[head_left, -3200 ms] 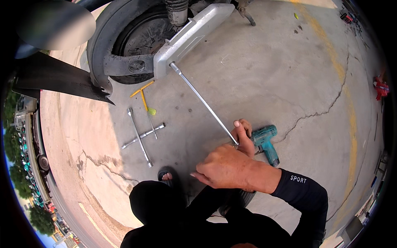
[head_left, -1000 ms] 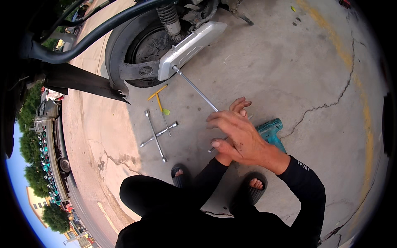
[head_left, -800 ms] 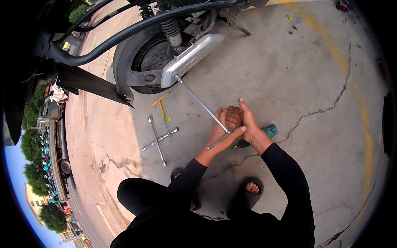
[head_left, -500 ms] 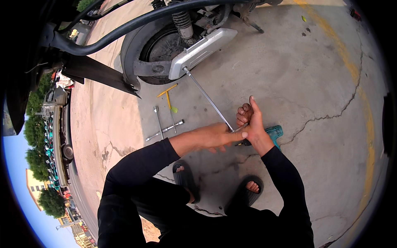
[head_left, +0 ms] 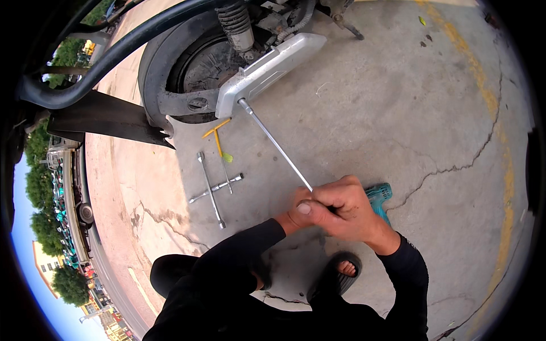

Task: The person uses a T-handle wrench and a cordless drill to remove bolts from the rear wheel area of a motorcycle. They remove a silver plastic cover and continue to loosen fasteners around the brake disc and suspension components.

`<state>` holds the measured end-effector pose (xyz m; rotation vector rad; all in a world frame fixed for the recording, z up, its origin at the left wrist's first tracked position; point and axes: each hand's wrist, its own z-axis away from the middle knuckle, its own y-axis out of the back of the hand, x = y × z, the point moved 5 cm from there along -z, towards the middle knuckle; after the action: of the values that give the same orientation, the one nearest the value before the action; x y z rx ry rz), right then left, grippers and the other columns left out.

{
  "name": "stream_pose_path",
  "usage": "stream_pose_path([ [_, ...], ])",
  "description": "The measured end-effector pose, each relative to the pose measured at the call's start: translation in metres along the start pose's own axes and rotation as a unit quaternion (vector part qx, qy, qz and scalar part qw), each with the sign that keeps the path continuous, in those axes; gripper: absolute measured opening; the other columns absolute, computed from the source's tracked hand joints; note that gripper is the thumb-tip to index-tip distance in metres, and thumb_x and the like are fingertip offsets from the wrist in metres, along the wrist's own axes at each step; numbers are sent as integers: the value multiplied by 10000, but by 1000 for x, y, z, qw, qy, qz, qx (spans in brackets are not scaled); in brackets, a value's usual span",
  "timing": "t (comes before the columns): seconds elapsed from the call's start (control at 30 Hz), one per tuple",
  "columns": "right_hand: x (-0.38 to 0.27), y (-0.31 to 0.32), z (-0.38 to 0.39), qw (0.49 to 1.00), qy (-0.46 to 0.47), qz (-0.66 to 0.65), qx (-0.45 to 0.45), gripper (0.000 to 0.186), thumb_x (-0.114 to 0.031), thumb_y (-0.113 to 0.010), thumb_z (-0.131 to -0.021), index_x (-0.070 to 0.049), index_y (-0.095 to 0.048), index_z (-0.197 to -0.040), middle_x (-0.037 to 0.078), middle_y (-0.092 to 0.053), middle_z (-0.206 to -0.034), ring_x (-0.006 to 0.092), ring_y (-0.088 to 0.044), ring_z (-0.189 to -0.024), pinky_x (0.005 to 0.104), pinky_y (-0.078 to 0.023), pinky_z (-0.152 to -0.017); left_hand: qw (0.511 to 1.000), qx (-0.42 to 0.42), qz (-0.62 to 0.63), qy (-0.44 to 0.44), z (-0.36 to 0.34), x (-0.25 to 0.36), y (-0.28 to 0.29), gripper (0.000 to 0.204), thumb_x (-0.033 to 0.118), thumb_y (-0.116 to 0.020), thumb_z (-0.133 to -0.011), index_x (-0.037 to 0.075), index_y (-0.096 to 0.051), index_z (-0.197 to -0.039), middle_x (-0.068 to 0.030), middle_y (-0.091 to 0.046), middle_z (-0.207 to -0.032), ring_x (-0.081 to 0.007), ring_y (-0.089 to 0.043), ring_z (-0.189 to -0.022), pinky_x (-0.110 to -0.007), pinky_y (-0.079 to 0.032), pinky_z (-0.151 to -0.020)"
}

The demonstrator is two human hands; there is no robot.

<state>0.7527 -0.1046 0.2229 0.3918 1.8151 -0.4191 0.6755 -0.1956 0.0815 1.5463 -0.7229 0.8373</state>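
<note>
- Right hand (head_left: 352,213): clenched around the near end of a long metal wrench (head_left: 278,147).
- Left hand (head_left: 294,211): mostly hidden behind the right; its grip cannot be told.
- The wrench slants to the far left, its tip at a silver cover (head_left: 261,74) beside a wheel (head_left: 152,74).
- Left, on the ground (head_left: 387,108): a cross wrench (head_left: 209,184) overlapping a yellow-handled tool (head_left: 218,143).
- Right: a teal drill (head_left: 377,196), partly hidden.

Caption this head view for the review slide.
Right hand and left hand together at the near end of a silver wrench, its socket at the silver cover.
</note>
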Motion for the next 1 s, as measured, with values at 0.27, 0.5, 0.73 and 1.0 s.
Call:
stream_pose_path([
  [0.27, 48, -150, 25, 872, 35, 409, -268, 244, -217, -618, -835, -3, -607, -718, 115, -635, -653, 256, -678, -604, 370, -551, -489, 770, 258, 575, 103, -45, 26, -78, 627, 514, -292, -1045, 12, -626, -878, -133, -662, -816, -239, -647, -806, -372, -508, -798],
  [0.5, 29, 40, 40, 939, 12, 274, 206, 543, -455, -593, -919, 14, -548, -1190, 199, -583, -1162, 290, -603, -1024, 411, -479, -857, 973, 76, 172, 133, -28, 45, -2, 697, 487, -607, -924, 20, -393, -1395, -164, -384, -1455, -326, -374, -1376, -470, -403, -1061],
  [0.73, 131, 11, 40, 772, -282, -491, 288, 607, -521, -484, -984, 55, -503, -1174, 216, -586, -1174, 282, -606, -1063, 319, -524, -846, 963, -177, -26, 203, -14, 39, 62, 804, 349, -696, -881, 35, -273, -1487, -213, -410, -1454, -310, -448, -1320, -436, -424, -1030],
  [1.0, 144, 30, 43, 740, -271, -543, 291, 514, -553, -541, -942, -187, -327, -652, -5, -403, -638, 119, -392, -538, 269, -314, -486, 906, -289, -115, 288, 5, 92, 53, 373, 351, -642, -912, -1, -576, -1015, -142, -685, -755, -255, -672, -671, -374, -510, -657],
])
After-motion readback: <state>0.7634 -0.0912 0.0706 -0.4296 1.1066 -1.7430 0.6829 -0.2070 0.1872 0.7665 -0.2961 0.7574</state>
